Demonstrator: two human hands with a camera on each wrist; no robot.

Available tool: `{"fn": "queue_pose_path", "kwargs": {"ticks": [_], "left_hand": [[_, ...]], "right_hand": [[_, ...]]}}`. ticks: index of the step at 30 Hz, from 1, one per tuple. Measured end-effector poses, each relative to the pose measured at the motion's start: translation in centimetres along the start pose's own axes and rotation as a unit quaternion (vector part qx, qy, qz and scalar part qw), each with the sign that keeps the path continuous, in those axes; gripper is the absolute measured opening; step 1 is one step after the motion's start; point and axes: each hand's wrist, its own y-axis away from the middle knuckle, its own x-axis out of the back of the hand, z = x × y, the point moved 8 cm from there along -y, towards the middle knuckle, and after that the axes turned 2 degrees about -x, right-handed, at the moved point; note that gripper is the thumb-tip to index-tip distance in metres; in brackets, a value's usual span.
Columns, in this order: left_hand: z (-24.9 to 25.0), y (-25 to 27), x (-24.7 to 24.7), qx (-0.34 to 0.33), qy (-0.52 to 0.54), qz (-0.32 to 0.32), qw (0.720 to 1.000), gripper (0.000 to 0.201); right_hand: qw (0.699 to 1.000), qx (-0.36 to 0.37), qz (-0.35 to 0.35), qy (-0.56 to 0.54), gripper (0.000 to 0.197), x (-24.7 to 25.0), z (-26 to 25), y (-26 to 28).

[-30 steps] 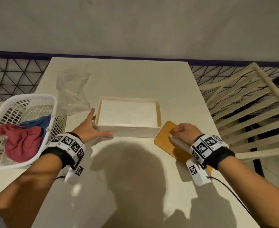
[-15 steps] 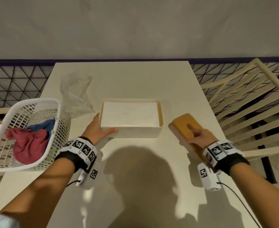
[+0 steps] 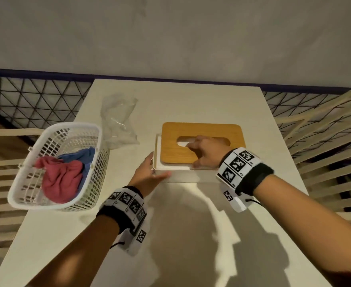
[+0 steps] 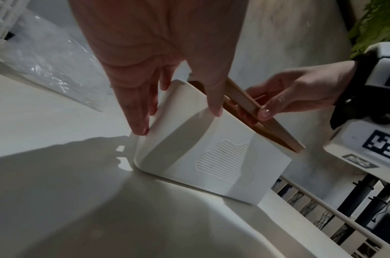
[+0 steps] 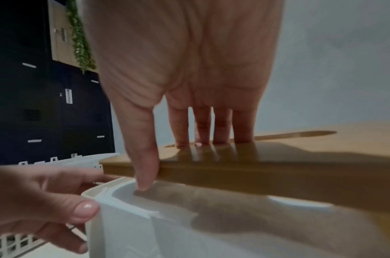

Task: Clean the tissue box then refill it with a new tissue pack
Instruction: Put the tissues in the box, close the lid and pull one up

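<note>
The white tissue box [image 3: 191,176] stands mid-table with the wooden lid [image 3: 212,131] lying over its top, shifted slightly right so the box's left rim shows. White tissue [image 3: 183,143] shows through the lid's slot. My right hand [image 3: 197,155] pinches the lid, its fingers dipping into the slot and the thumb against the near edge [image 5: 277,167]. My left hand [image 3: 152,170] holds the box's near-left corner, fingers on the end wall, thumb on the front wall [image 4: 211,157]. The lid's edge [image 4: 277,132] sits just above the rim.
A white basket [image 3: 73,125] with a red cloth [image 3: 60,179] and a blue cloth [image 3: 81,156] hangs over the table's left edge. A clear plastic wrapper [image 3: 118,125] lies behind it. A slatted chair [image 3: 325,146] stands right of the table [image 3: 170,235].
My right hand has picked the wooden lid up off the table at the right and carried it left over the box. My left hand has stayed at the box's corner.
</note>
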Motion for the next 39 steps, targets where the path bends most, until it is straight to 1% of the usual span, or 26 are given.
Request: {"fn": "queue_pose_path", "kwargs": {"ticks": [2,4,6,14,18,20,23,26,32,34,39], "left_hand": [[-0.3,0.0,0.2,0.008,0.009,-0.005,1.000,0.062],[-0.5,0.0,0.6,0.012,-0.009,-0.007,1.000,0.070],[-0.5,0.0,0.9,0.012,-0.026,-0.007,1.000,0.070],[-0.7,-0.3,1.3,-0.001,-0.052,-0.019,0.998,0.070],[0.0,-0.2,1.1,-0.017,-0.054,-0.040,0.998,0.071],[0.6,-0.4,1.2,-0.035,-0.054,-0.049,0.997,0.071],[1.1,-0.7,1.3,-0.059,-0.063,-0.067,0.994,0.064],[0.9,-1.0,1.7,-0.051,-0.070,-0.051,0.995,0.063],[1.4,-1.0,1.9,-0.070,-0.130,-0.034,0.988,0.061],[1.3,-1.1,2.1,-0.072,-0.144,-0.025,0.987,0.063],[0.8,-1.4,2.3,-0.062,-0.167,-0.021,0.984,0.069]], "right_hand": [[1.000,0.008,-0.018,0.011,0.052,-0.7,-0.6,-0.5],[0.999,0.010,-0.040,-0.001,0.058,-1.6,-1.0,-0.8],[0.999,0.008,-0.050,-0.008,0.061,-2.1,-1.4,-0.9],[0.998,0.012,-0.064,0.005,0.059,-2.5,-2.5,-1.3],[0.998,0.013,-0.063,-0.028,0.063,-2.7,-2.1,-0.9],[0.997,0.015,-0.060,-0.038,0.062,-2.7,-2.0,-0.7],[0.997,0.019,-0.060,-0.046,0.060,-2.7,-2.0,-0.8],[0.997,0.022,-0.063,-0.033,0.059,-2.7,-2.3,-1.0],[0.998,0.020,-0.060,-0.002,0.053,-2.7,-2.4,-1.3],[0.998,0.020,-0.053,0.013,0.050,-2.6,-2.4,-1.3],[0.998,0.018,-0.056,0.013,0.052,-2.7,-2.4,-1.4]]}}
